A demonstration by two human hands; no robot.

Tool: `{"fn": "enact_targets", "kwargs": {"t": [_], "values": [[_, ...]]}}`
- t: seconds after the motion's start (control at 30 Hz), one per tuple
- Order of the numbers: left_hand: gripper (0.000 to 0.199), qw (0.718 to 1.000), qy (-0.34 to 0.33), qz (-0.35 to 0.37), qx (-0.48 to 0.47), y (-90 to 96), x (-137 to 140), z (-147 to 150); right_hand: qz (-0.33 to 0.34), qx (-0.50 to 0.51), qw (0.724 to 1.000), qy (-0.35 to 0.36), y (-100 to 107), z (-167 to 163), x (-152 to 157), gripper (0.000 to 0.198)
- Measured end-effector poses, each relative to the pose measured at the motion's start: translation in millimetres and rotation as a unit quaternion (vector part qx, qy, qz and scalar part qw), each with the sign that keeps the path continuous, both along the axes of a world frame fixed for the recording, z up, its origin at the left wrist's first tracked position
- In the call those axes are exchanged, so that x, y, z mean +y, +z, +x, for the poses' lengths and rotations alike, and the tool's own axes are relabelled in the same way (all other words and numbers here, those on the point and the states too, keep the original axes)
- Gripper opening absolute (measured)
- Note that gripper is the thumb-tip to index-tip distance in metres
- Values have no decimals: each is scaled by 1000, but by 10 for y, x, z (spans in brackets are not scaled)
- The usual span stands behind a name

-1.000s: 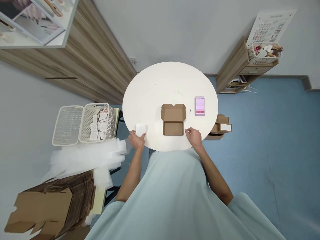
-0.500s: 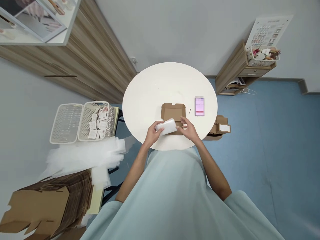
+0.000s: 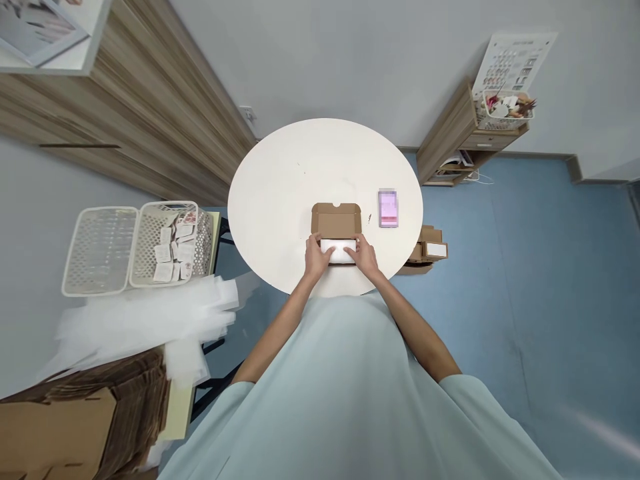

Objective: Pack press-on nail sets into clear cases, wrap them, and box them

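An open brown cardboard box lies near the front edge of the white oval table, its lid flap folded back away from me. Inside its tray is a white foam-wrapped bundle, set lengthwise from side to side. My left hand grips the bundle's left end, thumb on its top and fingers along the box's side. At the opposite end my right hand is closed the same way, its thumb also on the white wrap. What the wrap contains is hidden.
A phone rests on the oval table to the right. On the left stand a white basket of small packets, white foam sheets and stacked flat cardboard. Brown boxes sit beyond the table's right edge.
The white bundle, tilted above the box half a second ago, now lies level inside it. My right hand has closed in on its right end. The view has shifted slightly.
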State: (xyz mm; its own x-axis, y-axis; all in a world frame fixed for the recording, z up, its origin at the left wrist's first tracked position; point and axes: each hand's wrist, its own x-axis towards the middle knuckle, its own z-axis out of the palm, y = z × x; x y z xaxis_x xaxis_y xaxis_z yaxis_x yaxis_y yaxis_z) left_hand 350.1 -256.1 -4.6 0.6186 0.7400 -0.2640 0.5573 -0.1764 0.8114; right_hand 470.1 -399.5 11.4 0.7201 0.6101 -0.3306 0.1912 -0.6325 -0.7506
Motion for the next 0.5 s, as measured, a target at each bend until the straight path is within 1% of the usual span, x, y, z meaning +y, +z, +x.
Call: {"fn": "enact_targets", "kwargs": {"t": [0.03,0.1,0.17,0.23,0.3,0.5], "values": [[58,1000,12,16,15,-26,-26,20,-15,-12,1000,7,-24,-5,24,36],[41,998,15,40,37,-70,-68,46,-45,-29,998,30,-71,-7,69,27],[25,997,-1,52,48,-108,-91,54,-71,-39,995,53,-114,-2,108,21],[15,997,-20,52,54,-143,-98,50,-87,-47,993,70,-148,7,138,23],[15,996,-37,51,60,-176,-103,37,-99,-52,990,89,-172,11,164,28],[40,992,-78,62,77,-247,-140,-7,-152,-79,973,153,-191,-21,249,36]]}}
